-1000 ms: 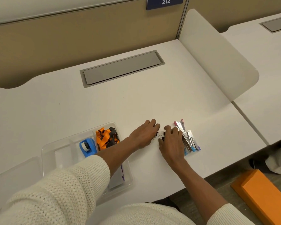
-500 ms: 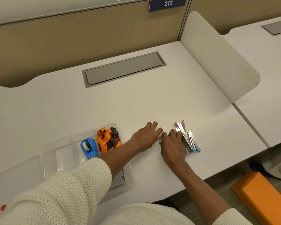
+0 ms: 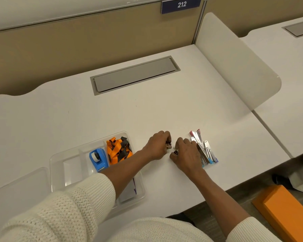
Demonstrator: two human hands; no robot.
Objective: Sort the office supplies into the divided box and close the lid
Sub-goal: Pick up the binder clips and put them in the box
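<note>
A clear divided box [image 3: 59, 159] lies at the desk's front left. It holds a blue tape dispenser [image 3: 97, 158], orange and black lanyards [image 3: 118, 149] and a purple-edged flat item [image 3: 129, 190] under my left forearm. My left hand [image 3: 157, 145] is curled around small binder clips [image 3: 168, 144] on the desk. Just right of it, my right hand [image 3: 186, 153] pinches another small binder clip [image 3: 175, 152]. A pile of several staplers [image 3: 204, 148] lies right of my right hand, partly hidden by it.
The box's clear lid [image 3: 17, 186] lies flat to the left of the box. A grey cable hatch [image 3: 135, 75] is set into the desk farther back. A white divider panel [image 3: 234, 58] rises on the right. An orange object [image 3: 287, 212] lies on the floor.
Half a second ago both hands lay flat on the desk with fingers spread. Now the fingers of both have curled shut around the small binder clips.
</note>
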